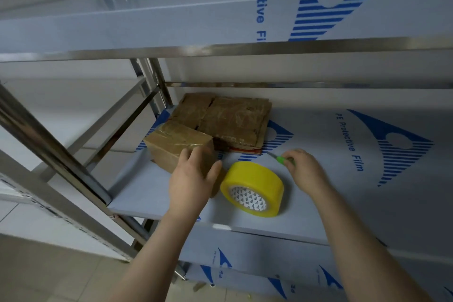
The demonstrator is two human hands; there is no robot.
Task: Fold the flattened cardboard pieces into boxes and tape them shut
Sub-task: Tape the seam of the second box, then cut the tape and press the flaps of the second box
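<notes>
Film-covered steel shelf: left hand, fingers spread, rests on taped box; right hand grips green-handled cutter; yellow tape roll between them; flattened cardboard behind.

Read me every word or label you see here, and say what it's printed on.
"PE Protective Film": blue print on the middle shelf film.
"tective Fi": same print on the upper shelf, partly cut off.
"PE": lower shelf, rest too blurred.
tape roll core: pattern only, nothing readable.
</notes>
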